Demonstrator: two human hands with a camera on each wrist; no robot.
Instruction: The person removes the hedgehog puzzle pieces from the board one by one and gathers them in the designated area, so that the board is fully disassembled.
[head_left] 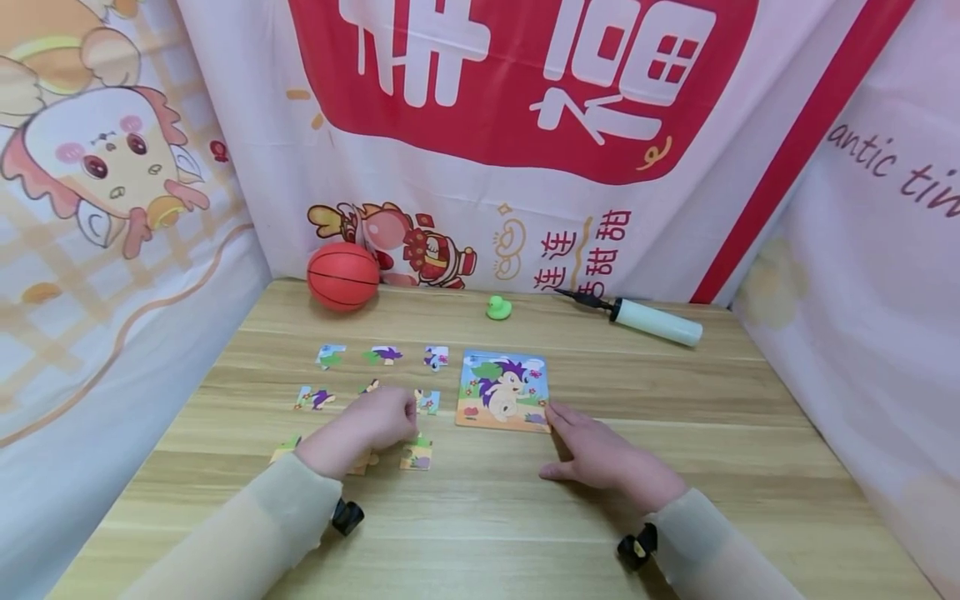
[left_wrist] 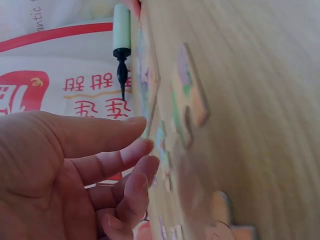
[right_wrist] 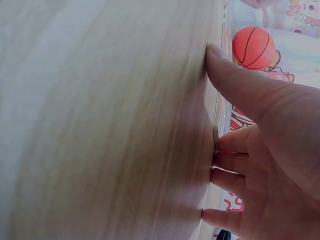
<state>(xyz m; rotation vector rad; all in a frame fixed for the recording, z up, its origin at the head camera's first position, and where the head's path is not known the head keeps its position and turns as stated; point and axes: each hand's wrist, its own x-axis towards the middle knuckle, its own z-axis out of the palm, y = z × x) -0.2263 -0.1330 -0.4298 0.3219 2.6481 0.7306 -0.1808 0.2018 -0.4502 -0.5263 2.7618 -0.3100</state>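
My left hand (head_left: pixel 375 417) hovers over the loose jigsaw pieces on the left. In the left wrist view its fingers (left_wrist: pixel 112 160) are loosely curled, with nothing between them and the thumb. A piece with a purple and green print (head_left: pixel 417 455) lies just below this hand; others stay partly hidden under the hand and forearm. To the right lies a square puzzle board (head_left: pixel 504 392) with a purple hedgehog picture. My right hand (head_left: pixel 596 454) rests on the table with fingers spread, its fingertips at the board's lower right corner.
More pieces lie in loose rows, including a top-left piece (head_left: pixel 330 356) and a purple one (head_left: pixel 384 355). At the back stand a red ball (head_left: pixel 343 277), a green toy duck (head_left: pixel 498 308) and a hand pump (head_left: pixel 656 322). Printed cloth (head_left: pixel 465 150) hangs behind the table.
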